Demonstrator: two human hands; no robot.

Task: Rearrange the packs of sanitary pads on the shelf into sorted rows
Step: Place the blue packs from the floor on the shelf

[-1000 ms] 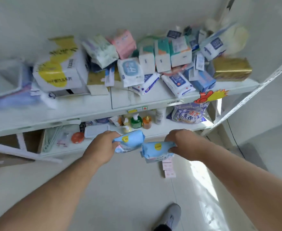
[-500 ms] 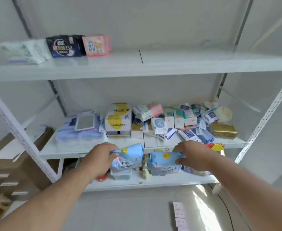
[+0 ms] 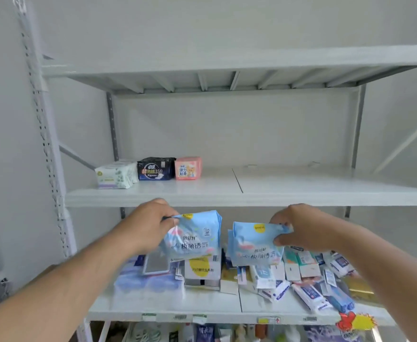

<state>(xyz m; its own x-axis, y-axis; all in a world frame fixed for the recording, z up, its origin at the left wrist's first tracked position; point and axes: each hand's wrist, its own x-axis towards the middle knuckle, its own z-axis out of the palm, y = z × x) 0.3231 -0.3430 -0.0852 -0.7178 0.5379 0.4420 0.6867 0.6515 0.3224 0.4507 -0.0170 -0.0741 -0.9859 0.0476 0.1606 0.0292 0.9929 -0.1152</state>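
Two light-blue packs are being carried up toward the middle shelf (image 3: 301, 191), so the step in hand looks like placing them in the row. At centre left, the left hand (image 3: 150, 225) has its grip clamped on the top corner of the left blue pack (image 3: 192, 238); at centre right, the right hand (image 3: 298, 228) pinches the right blue pack (image 3: 254, 245) likewise. Next, both need lifting over the shelf edge and setting upright beside the pink pack (image 3: 187, 168), which closes a row with the white pack (image 3: 116, 174) and dark pack (image 3: 155, 169). Below, the lower shelf (image 3: 168, 309) holds a jumble of boxes. Pale walls surround the metal rack.
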